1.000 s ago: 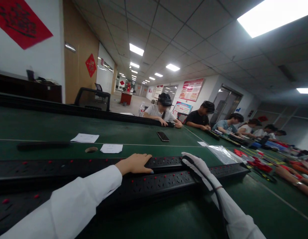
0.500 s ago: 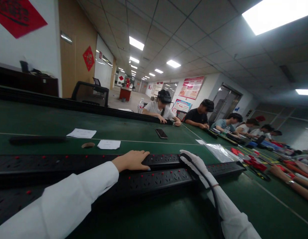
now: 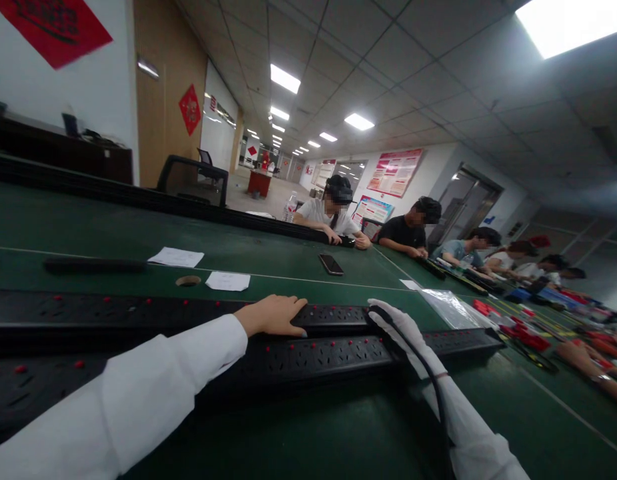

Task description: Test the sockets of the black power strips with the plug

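Two long black power strips with red switches lie side by side before me. My bare left hand [image 3: 276, 313] grips the rear power strip [image 3: 338, 315], its thumb on the near side and its fingers over the far edge. At that strip's right end, my white-gloved right hand [image 3: 403, 330] is closed around it, and the fingertips are partly hidden. A black cable [image 3: 431, 377] leaves that end and runs over the glove and down along my right forearm. The front power strip [image 3: 323, 357] sits nearer to me and passes under my right wrist.
Beyond the strips on the green table are a phone [image 3: 331, 264], papers [image 3: 227, 281], a round hole [image 3: 188, 281] and a dark bar [image 3: 101, 265]. A clear plastic bag [image 3: 451, 308] and red parts [image 3: 526, 333] lie right. Other people sit along the table; a co-worker's hands [image 3: 581, 357] are far right.
My view has turned slightly, so the scene sits a little further right. Both hands keep their places on the rear power strip.
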Available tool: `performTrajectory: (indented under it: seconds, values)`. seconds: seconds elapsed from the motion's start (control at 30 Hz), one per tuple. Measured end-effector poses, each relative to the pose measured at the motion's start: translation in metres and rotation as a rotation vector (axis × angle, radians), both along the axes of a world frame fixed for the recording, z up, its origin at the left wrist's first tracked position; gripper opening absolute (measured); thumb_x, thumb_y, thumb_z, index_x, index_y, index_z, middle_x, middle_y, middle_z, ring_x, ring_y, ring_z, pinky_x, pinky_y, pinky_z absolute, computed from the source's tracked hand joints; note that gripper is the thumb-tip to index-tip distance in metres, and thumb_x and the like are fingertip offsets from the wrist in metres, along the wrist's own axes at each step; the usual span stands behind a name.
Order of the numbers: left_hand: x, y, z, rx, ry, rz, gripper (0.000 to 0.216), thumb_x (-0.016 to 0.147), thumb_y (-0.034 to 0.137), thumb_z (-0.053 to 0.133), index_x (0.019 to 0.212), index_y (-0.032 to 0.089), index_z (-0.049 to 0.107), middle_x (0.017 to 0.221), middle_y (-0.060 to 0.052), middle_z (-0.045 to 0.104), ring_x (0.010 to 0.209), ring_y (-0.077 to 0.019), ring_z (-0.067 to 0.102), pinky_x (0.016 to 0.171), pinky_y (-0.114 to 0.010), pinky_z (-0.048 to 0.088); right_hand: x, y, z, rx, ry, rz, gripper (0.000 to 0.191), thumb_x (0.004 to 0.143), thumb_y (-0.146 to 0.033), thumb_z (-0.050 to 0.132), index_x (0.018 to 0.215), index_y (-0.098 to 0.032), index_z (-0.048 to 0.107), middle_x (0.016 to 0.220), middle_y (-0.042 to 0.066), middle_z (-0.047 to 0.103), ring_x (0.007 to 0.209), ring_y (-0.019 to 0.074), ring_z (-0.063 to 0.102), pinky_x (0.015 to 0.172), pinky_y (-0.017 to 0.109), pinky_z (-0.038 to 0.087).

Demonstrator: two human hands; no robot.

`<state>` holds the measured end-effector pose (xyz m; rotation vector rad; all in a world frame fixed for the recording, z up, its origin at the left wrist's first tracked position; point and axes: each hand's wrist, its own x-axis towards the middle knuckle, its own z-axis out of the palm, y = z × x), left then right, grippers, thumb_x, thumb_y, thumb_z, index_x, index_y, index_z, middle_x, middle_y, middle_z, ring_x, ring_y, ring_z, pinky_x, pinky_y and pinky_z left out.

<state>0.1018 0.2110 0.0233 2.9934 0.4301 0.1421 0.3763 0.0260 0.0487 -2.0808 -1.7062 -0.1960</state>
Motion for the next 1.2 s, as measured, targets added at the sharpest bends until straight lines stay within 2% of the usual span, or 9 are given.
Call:
performTrajectory:
  seconds: [0.27,1.2]
  values:
    - [-0.0007,-0.0009,0.0018,0.006,0.017,0.010,0.077,0.071,0.068,0.037,0.129,0.018,0.030,0.117,-0.014,0.051,0.098,-0.0289,0.053,0.078,-0.036,0.040,-0.0003,0.0000,0.0002,0.001,-0.017,-0.017,0.037,0.082,-0.046,0.044,0.116,-0.033,0.050,0.109,0.000,0.060,0.098,0.0214,0.057,0.087,0.035,0.045]
    - [-0.0018,-0.0032,0.0043,0.023,0.023,0.021,0.075,0.071,0.068,0.036,0.128,0.019,0.031,0.117,-0.014,0.051,0.097,-0.0285,0.053,0.077,-0.035,0.040,0.0070,0.0027,-0.0051,0.009,-0.046,-0.037,0.037,0.081,-0.047,0.045,0.115,-0.035,0.050,0.108,-0.003,0.061,0.097,0.0197,0.058,0.084,0.033,0.047]
